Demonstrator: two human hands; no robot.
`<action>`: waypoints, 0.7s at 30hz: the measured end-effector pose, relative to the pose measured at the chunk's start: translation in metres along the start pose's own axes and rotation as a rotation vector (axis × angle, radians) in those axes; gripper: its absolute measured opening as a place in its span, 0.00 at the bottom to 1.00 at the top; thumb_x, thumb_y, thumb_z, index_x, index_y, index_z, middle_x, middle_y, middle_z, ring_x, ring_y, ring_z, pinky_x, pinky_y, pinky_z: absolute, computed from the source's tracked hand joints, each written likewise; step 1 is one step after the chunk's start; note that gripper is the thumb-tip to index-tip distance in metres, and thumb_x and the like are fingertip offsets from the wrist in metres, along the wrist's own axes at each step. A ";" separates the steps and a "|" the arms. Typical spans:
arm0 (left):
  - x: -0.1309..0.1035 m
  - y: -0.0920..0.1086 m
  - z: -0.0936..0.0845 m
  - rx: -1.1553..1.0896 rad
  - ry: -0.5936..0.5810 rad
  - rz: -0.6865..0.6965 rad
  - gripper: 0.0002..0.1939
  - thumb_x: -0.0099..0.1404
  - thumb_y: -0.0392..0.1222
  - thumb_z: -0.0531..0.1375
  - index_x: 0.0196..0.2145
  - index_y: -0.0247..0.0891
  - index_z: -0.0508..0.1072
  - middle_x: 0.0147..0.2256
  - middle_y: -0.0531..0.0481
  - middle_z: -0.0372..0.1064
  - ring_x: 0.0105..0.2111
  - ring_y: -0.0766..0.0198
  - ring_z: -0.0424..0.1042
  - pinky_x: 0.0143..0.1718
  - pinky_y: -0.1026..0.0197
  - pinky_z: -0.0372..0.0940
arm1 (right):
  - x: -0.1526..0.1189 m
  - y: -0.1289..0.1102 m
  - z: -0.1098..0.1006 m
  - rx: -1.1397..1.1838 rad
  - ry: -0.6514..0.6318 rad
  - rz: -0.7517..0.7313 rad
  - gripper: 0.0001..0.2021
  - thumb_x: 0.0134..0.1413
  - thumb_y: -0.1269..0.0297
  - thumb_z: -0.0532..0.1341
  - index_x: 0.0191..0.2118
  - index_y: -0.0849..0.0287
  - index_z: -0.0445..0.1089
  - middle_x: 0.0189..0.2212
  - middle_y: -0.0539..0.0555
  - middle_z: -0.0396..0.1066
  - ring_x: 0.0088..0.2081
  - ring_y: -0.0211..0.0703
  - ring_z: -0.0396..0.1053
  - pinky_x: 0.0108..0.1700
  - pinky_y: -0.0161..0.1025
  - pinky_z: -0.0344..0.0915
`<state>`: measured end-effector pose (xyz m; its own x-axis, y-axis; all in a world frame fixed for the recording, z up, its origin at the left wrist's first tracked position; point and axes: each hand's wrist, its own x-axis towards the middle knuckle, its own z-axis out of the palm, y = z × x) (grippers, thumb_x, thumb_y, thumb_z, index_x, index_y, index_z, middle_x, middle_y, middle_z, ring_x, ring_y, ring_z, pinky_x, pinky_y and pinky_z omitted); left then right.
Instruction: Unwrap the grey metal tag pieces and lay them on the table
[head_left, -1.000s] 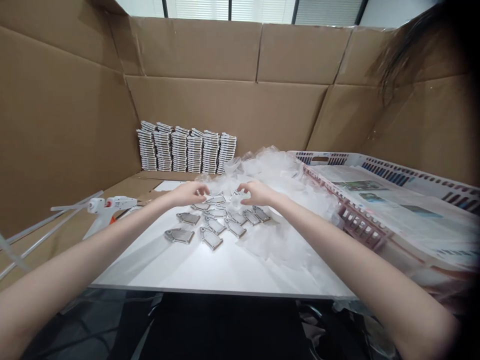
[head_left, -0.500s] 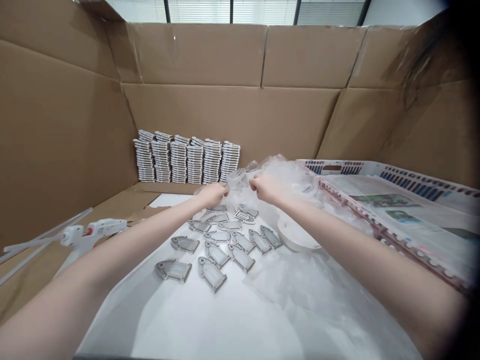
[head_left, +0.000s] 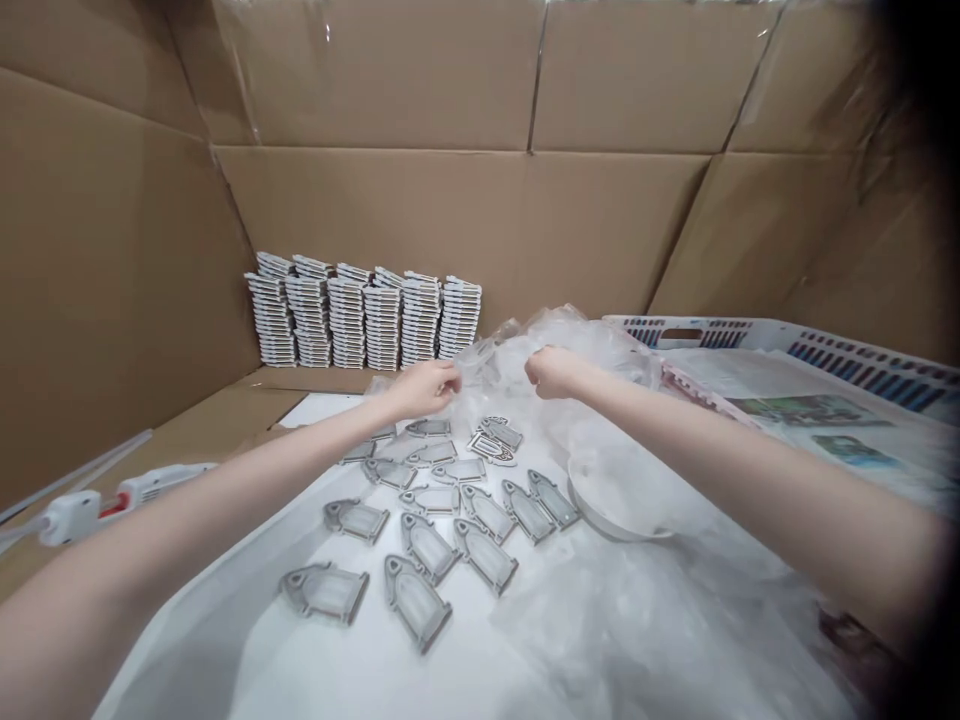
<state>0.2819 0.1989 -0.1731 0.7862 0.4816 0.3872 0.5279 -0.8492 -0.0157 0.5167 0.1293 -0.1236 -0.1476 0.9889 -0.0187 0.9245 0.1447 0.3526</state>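
Observation:
My left hand (head_left: 429, 387) is above the far end of the white surface (head_left: 322, 670), its fingers curled together beside crumpled clear plastic (head_left: 491, 360). Whatever those fingers hold, if anything, is too small to name. To the right, my right hand (head_left: 553, 373) is closed in front of the plastic heap, its fingertips hidden. Several grey arch-shaped pieces (head_left: 420, 603) lie scattered below and between my hands. Near the far ones sits a piece with a darker, ornate outline (head_left: 493, 447). A white round rim (head_left: 615, 520) shows within the plastic on the right.
Stacks of thin white-edged pieces (head_left: 347, 322) stand against the cardboard wall (head_left: 450, 210). A white glue gun (head_left: 127, 495) lies at the left. On the right is a perforated white basket (head_left: 780, 335) with printed sheets (head_left: 817, 410).
The view has tipped down and moved closer. My hands are farther apart, the right one having shifted right. The scattered pieces appear larger.

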 end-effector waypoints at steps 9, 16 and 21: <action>0.005 0.060 0.012 -0.242 -0.276 0.376 0.10 0.62 0.38 0.59 0.41 0.37 0.76 0.37 0.46 0.71 0.42 0.58 0.69 0.45 0.60 0.61 | -0.036 -0.021 -0.043 0.066 0.074 -0.182 0.11 0.49 0.72 0.60 0.38 0.62 0.76 0.35 0.59 0.75 0.37 0.47 0.71 0.34 0.38 0.61; 0.015 0.057 0.023 -0.264 -0.339 0.361 0.14 0.58 0.44 0.65 0.43 0.40 0.75 0.38 0.46 0.72 0.42 0.57 0.68 0.45 0.60 0.60 | -0.075 -0.030 -0.034 0.055 -0.348 -0.388 0.14 0.49 0.71 0.60 0.43 0.59 0.75 0.38 0.56 0.75 0.36 0.44 0.71 0.33 0.37 0.59; 0.019 0.064 0.023 -0.193 -0.413 0.320 0.17 0.58 0.44 0.66 0.44 0.38 0.75 0.40 0.45 0.71 0.44 0.56 0.68 0.44 0.61 0.60 | -0.091 -0.015 -0.027 -0.081 -0.348 -0.218 0.13 0.48 0.74 0.61 0.42 0.60 0.75 0.41 0.60 0.74 0.40 0.51 0.72 0.35 0.40 0.60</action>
<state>0.3376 0.1588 -0.1876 0.9787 0.2051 -0.0037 0.2042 -0.9726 0.1111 0.5064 0.0364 -0.1018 -0.1965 0.8900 -0.4115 0.8523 0.3625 0.3771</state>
